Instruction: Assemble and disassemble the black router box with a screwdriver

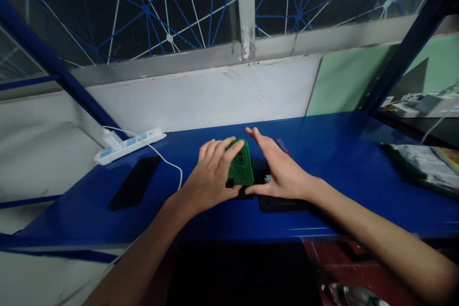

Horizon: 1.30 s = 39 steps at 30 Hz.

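Note:
My left hand is closed around a green circuit board, its fingers over the top edge and its thumb at the lower edge. The board is tilted up, and small dark parts show on its face. Just right of the board, my right hand is open, thumb and fingers spread apart, with nothing between them. Under and behind the right hand lie flat black objects, partly hidden, whose kind I cannot make out. A blue and red handle-like thing sticks out beyond the right hand.
On the blue table, a white power strip with a plug and a white cable lies at the back left. Nearer is a flat black slab. A silvery plastic bag is at the right. Blue frame posts rise at both sides.

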Each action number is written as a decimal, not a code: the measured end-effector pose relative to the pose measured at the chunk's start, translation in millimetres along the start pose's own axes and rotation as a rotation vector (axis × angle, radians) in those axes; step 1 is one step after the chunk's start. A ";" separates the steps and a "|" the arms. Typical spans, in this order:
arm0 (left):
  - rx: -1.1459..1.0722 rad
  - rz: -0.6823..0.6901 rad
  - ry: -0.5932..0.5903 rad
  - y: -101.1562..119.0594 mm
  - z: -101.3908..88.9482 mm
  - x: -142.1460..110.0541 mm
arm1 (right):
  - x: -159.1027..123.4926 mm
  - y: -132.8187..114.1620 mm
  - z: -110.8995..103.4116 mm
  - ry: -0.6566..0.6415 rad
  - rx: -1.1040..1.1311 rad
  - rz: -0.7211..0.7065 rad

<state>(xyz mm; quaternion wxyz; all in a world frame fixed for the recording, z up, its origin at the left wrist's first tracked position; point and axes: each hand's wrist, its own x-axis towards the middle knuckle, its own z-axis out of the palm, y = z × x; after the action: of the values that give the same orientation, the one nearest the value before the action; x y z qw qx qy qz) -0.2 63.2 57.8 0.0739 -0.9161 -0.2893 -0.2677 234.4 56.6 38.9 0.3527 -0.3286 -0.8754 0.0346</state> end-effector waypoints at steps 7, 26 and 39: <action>-0.607 -0.093 0.070 2.5 0.5 -7.9 | -0.9 1.1 2.9 -0.088 0.187 0.018; -0.490 -0.118 0.129 -14.4 3.2 -25.3 | -2.5 5.5 10.1 -0.058 0.164 0.069; -0.262 -0.145 0.047 -16.5 2.6 -35.4 | -0.9 -1.2 7.7 -0.102 0.066 0.000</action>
<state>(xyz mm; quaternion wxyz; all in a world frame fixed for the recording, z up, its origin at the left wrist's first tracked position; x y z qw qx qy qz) -32.8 60.1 36.4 -0.0590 -0.8882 -0.3153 -0.3290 229.3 56.4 33.0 0.3182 -0.3149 -0.8906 0.0801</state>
